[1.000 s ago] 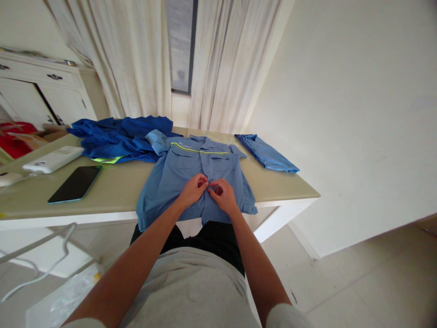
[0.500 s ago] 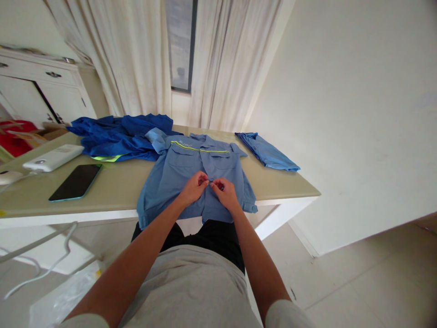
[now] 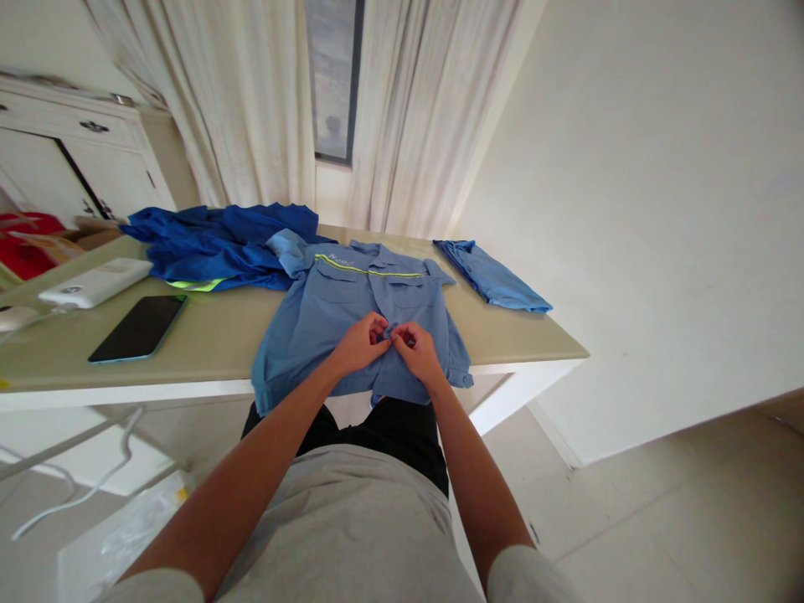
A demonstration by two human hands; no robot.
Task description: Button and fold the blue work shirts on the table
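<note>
A light blue work shirt [image 3: 314, 322] with a yellow-green chest stripe lies flat, front up, on the beige table [image 3: 207, 343], its hem hanging over the near edge. My left hand [image 3: 359, 342] and my right hand [image 3: 414, 350] meet at the shirt's front placket, low on the chest. Both pinch the fabric edges there with fingers closed, fingertips nearly touching each other. What sits between the fingertips is too small to make out.
A crumpled dark blue garment [image 3: 213, 243] lies at the table's back left. A folded light blue garment [image 3: 493, 280] rests at the back right. A black phone [image 3: 138, 328] and a white device [image 3: 94, 282] lie at the left. White curtains, a cabinet and a wall surround the table.
Both hands stay pinched at the shirt's front placket with only small finger movements. The camera has tilted slightly, shifting the table a little upward in view.
</note>
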